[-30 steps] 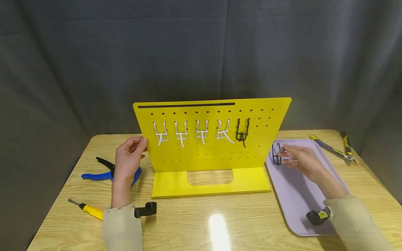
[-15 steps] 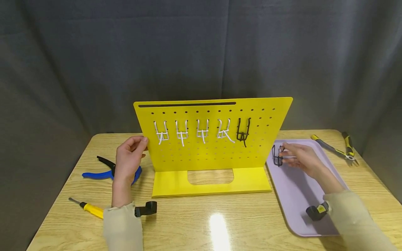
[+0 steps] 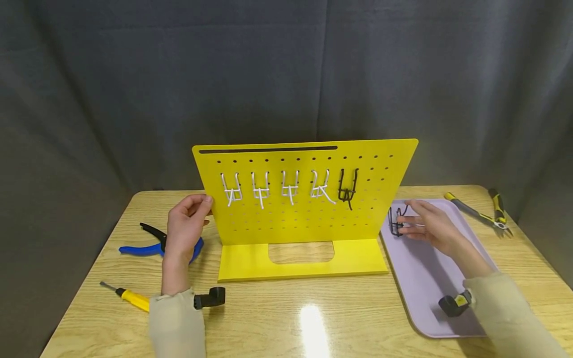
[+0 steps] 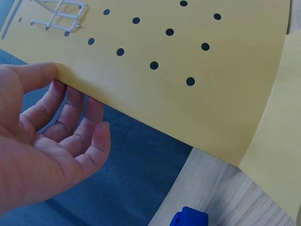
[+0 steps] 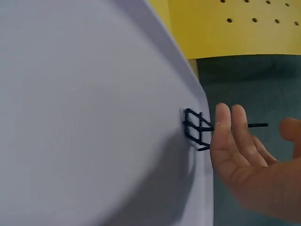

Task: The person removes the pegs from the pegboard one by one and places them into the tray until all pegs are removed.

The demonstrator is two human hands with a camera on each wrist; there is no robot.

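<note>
A yellow pegboard (image 3: 250,219) stands upright on its base. Several white pegboard hooks (image 3: 261,191) and one black one (image 3: 346,193) hang on it in a row. At the board's left edge my left hand (image 3: 185,223) pinches the rim, thumb on the front and fingertips behind, as the left wrist view shows. My right hand (image 5: 254,165) is over the far left corner of the lilac tray (image 3: 429,298), beside a loose black hook (image 5: 193,126). Its fingers are loosely extended, the thumb apart from them; part of the wire passes behind the fingers.
Left of the board lie a blue-and-black hand tool (image 3: 140,251) and a yellow-handled screwdriver (image 3: 135,300). Beyond the tray at right are two yellow-and-black pliers (image 3: 470,208). A dark curtain (image 3: 286,74) hangs behind the wooden table (image 3: 259,318).
The loose black hook has turned at the right fingers, one prong now slanting out towards the thumb. The right fingers have spread a little. My left hand has stayed on the board's edge.
</note>
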